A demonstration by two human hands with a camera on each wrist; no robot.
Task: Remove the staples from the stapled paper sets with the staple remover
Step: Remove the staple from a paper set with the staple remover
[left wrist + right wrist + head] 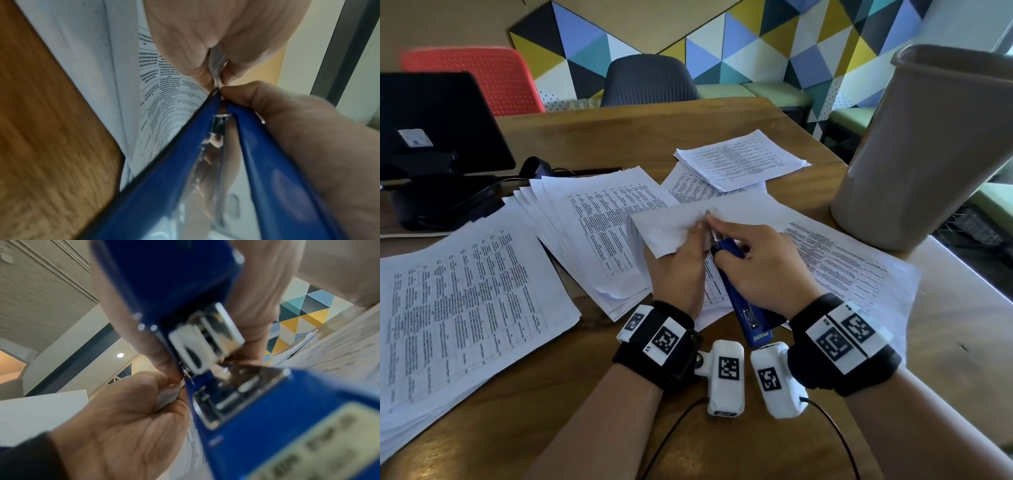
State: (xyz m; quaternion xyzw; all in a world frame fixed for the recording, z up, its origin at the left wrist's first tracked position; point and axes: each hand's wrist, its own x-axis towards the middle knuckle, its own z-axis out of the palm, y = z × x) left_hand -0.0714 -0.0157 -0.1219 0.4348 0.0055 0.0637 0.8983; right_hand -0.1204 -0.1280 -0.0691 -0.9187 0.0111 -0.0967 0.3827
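Note:
My left hand [697,229] pinches the corner of a stapled paper set [666,228], lifted a little above the table in the head view. My right hand [727,245] grips a blue stapler-style staple remover [744,308], whose long body runs back toward my wrists. Its metal tip [708,215] touches the pinched corner. In the left wrist view the paper edge [216,65] sits between thumb and fingers, with the blue tool [180,162] reaching up to it. In the right wrist view the tool [164,280] fills the frame beside my left hand [127,410]. The staple itself is too small to see.
Printed paper stacks lie on the wooden table [619,428]: one at the left [465,301], a fanned pile [592,219] in the middle, sheets at the right [852,274], a folded set [739,157] farther back. A grey bin [928,154] stands at right, a dark monitor [431,130] at left.

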